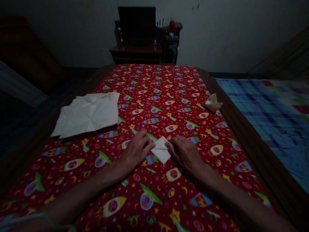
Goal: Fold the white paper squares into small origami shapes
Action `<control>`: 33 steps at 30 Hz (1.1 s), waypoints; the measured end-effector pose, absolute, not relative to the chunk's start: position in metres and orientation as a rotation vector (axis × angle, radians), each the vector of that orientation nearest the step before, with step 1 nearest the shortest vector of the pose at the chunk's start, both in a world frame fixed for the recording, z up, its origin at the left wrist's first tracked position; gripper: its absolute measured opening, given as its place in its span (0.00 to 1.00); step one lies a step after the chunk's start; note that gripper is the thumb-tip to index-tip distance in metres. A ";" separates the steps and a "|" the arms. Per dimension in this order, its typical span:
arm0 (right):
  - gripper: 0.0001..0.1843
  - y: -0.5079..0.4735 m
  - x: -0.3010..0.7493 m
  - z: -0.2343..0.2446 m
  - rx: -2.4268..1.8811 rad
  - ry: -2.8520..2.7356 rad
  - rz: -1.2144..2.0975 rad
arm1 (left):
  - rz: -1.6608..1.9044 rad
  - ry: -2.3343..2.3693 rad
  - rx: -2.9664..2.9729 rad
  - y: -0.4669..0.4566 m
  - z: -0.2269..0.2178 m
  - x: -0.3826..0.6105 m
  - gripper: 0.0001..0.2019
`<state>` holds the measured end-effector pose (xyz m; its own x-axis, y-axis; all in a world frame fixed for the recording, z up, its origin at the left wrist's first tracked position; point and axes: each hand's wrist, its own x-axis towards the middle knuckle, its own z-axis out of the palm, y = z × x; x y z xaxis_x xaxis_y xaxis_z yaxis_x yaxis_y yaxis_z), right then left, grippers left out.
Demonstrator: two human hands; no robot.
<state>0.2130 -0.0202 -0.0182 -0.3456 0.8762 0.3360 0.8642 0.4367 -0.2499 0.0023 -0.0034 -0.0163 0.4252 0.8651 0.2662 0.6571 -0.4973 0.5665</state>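
A small folded piece of white paper (162,155), diamond-shaped with a crease across its middle, lies on the red patterned cloth (154,180). My left hand (138,148) pinches its left corner between thumb and fingers. On the opposite corner, my right hand (184,149) grips the paper with its thumb and curled fingers. Both wrists rest low over the cloth. Part of the paper's right side is hidden by my right fingers.
Creased white sheets (90,112) lie in a stack at the left. A folded paper shape (213,103) stands near the right edge. Beyond the table's far end are a dark monitor (137,25) and a desk (135,50). A blue checked cloth (263,119) lies at right.
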 end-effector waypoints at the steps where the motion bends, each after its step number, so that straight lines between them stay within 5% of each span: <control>1: 0.18 -0.020 0.213 -0.019 -1.471 -2.276 0.024 | 0.767 1.292 2.327 -0.004 -0.017 0.003 0.10; 5: 0.17 -0.020 0.214 -0.021 -1.464 -2.272 0.034 | 0.761 1.287 2.449 -0.006 -0.018 0.003 0.05; 9: 0.16 -0.020 0.215 -0.023 -1.449 -2.280 0.010 | 0.667 1.244 2.707 -0.009 -0.015 0.004 0.17; 17: 0.13 -0.025 0.214 -0.022 -1.390 -2.344 -0.151 | 0.367 1.085 2.916 -0.015 -0.009 0.003 0.22; 22: 0.24 -0.048 0.226 -0.024 -1.041 -2.622 -0.092 | 0.275 1.082 2.930 -0.021 -0.005 -0.001 0.29; 33: 0.21 -0.062 0.239 -0.022 -1.189 -2.548 -0.072 | 0.234 1.117 2.995 -0.028 -0.005 -0.015 0.29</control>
<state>0.2389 -0.0621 -0.0217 -0.5985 0.7371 0.3138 0.7536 0.6509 -0.0917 -0.0155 -0.0280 -0.0054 0.7467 0.6461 0.1580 0.6553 -0.7553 -0.0081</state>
